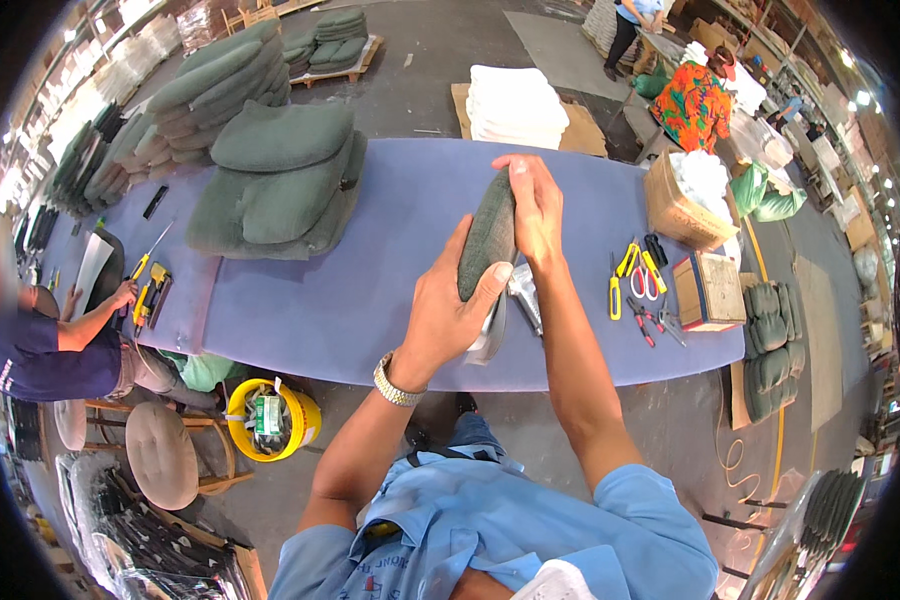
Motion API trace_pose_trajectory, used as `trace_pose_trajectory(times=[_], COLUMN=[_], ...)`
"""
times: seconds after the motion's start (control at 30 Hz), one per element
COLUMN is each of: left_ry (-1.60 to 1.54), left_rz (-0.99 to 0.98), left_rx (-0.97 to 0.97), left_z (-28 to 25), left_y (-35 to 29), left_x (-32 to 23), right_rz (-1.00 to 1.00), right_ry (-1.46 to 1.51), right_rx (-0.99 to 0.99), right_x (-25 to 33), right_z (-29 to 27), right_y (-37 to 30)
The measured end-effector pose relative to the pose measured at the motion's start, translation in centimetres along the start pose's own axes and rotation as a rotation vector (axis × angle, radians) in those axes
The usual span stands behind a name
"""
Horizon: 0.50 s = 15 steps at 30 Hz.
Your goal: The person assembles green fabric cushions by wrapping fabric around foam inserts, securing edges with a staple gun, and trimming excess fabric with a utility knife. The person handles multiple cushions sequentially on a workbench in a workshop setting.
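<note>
Blue shirt [450,530] nearest, my left hand [445,310] pinches and my right hand's [537,205] fingers fold over the green cushion [488,235], between the tabletop's [310,310] far and near edges, probably light, soft, best gripped at both ends.

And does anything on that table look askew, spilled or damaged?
Nothing looks spilled or clearly damaged; the green pad between the left hand and right hand shows no visible tear. But the stacked green cushions on the table, farther left, sit unevenly, their edges not lined up.
</note>
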State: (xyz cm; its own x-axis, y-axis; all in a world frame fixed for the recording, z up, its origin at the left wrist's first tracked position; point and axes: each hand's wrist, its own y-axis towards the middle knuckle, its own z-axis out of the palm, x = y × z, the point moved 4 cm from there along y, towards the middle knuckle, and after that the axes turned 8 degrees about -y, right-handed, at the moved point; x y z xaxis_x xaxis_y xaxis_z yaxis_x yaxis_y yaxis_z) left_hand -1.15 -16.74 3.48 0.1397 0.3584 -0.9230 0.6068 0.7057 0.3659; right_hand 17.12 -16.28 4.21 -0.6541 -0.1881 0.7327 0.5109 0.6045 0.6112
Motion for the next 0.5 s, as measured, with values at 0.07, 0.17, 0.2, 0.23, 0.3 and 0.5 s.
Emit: trace_pose_trajectory(times=[0.07, 0.17, 0.2, 0.23, 0.3, 0.5], left_ry=[0.078, 0.097, 0.084, 0.114, 0.172, 0.474], left_rz=[0.046, -0.002, -0.037, -0.029, -0.012, 0.016], left_rx=[0.008, 0.064, 0.091, 0.078, 0.054, -0.013], left_z=[0.2, 0.7, 1.0, 1.2, 1.7, 1.8], left_y=[1.1, 2.9, 3.5, 3.9, 4.6, 5.6], left_x=[0.2, -0.2, -0.4, -0.5, -0.4, -0.1], right_rz=[-0.208, -0.481, -0.559, -0.514, -0.43, -0.189], right_ry=[-0.038, -0.129, -0.158, -0.133, -0.161, -0.275], right_rx=[-0.003, 0.124, 0.155, 0.136, 0.128, 0.219], right_x=[0.6, 0.7, 0.4, 0.1, -0.3, -0.5], right_z=[-0.7, -1.6, -1.6, -1.4, -0.7, 0.9], right_y=[0.3, 1.2, 1.5, 2.0, 2.8, 5.2])
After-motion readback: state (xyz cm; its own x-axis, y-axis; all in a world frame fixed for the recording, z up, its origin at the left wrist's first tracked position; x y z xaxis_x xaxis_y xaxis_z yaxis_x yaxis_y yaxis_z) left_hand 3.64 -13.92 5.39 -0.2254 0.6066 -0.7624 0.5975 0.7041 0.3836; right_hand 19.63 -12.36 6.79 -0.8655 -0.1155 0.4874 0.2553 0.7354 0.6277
